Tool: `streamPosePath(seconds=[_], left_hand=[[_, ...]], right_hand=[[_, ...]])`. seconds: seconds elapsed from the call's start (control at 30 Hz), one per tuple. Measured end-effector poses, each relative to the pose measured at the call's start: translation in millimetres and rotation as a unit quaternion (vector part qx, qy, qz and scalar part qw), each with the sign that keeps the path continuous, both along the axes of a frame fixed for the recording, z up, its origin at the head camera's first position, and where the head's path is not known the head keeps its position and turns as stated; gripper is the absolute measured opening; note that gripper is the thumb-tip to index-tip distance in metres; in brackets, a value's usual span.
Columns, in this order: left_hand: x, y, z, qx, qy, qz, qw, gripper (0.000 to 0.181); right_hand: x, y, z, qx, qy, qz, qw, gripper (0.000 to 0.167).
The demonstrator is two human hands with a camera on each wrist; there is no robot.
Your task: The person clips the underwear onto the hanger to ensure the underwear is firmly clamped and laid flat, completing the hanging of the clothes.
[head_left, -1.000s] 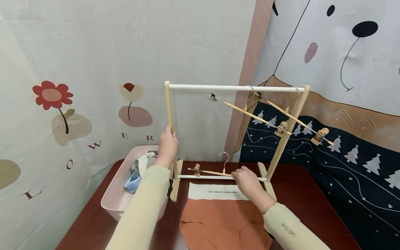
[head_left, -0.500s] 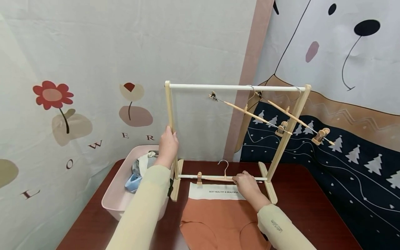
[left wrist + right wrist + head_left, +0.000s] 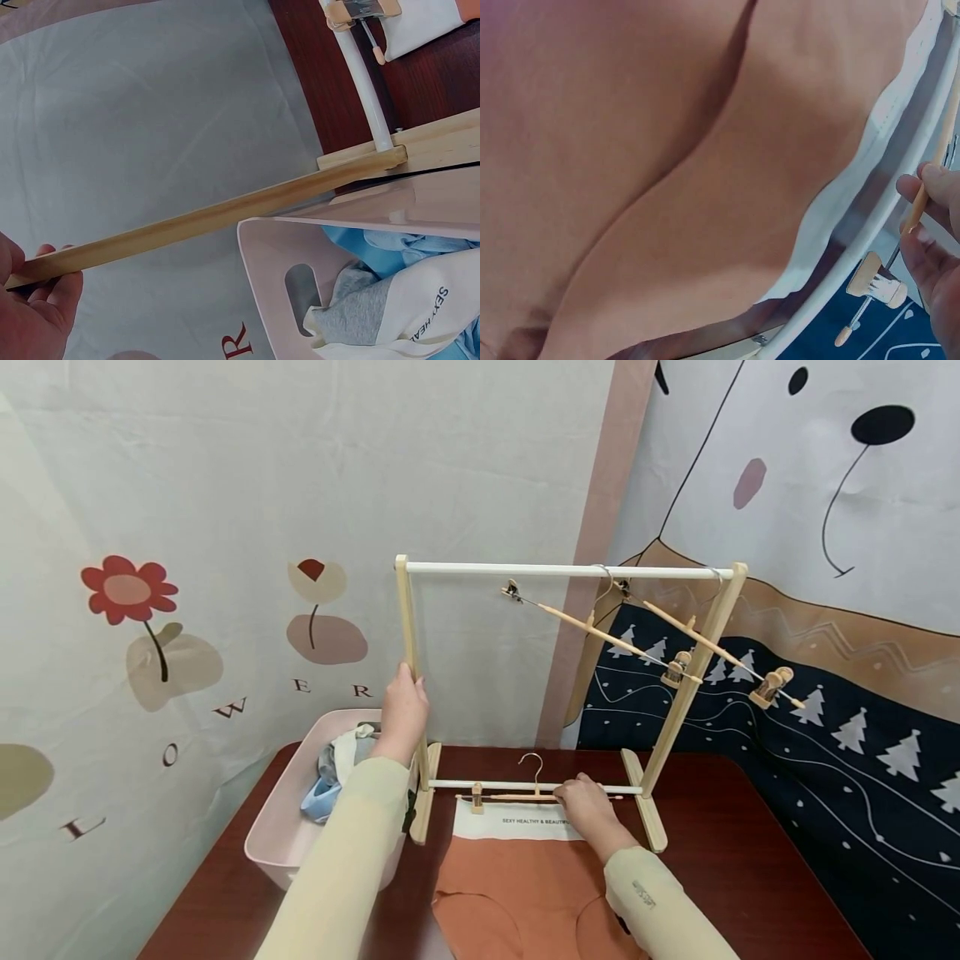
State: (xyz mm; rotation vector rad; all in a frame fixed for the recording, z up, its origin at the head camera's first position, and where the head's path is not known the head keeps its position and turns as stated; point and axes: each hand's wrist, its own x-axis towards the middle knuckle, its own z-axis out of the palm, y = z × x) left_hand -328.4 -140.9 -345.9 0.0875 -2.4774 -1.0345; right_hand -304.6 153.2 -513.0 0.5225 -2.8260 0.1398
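Observation:
My left hand [image 3: 403, 714] grips the left wooden post [image 3: 407, 618] of a small drying rack. A wooden clip hanger [image 3: 510, 797] is pinched by my right hand [image 3: 588, 810], just in front of the rack's lower white bar [image 3: 450, 784], its hook upward. Its left clip [image 3: 477, 798] overlaps the white waistband of orange-brown underpants [image 3: 517, 893] that lie flat on the table; whether it bites the cloth I cannot tell. In the right wrist view, thumb and fingers pinch the hanger's rod, and the other clip [image 3: 866, 276] is near the waistband's end without cloth visible in it.
A pink basket [image 3: 281, 839] with grey, white and blue clothes [image 3: 322, 797] stands left of the rack. Two more clip hangers, one nearer [image 3: 570, 620] and one by the right post [image 3: 697, 637], hang from the rack's top bar [image 3: 495, 569]. The table [image 3: 750, 860] is dark red.
My right hand has lowered the hanger slightly toward me, from behind the lower bar to its front, and the left clip has turned down over the waistband. My left hand stays on the post.

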Motion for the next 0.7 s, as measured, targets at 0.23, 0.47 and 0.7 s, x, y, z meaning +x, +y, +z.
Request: streamPosePath(seconds=[0.23, 0.47, 0.7], left_hand=[[1.6, -0.3, 0.7, -0.001, 0.000, 0.002, 1.0000, 0.019], [2.1, -0.4, 0.3, -0.005, 0.002, 0.001, 1.0000, 0.019], [2.9, -0.9, 1.7, -0.008, 0.007, 0.004, 0.9999, 0.017]], right_hand=[[-2.0, -3.6, -7.3, 0.029, -0.012, -0.002, 0.9995, 0.014], [-1.5, -6.8, -13.2, 0.092, 0.024, 0.001, 0.9955, 0.020], [-1.0, -14.9, -13.5, 0.107, -0.017, -0.016, 0.9940, 0.021]])
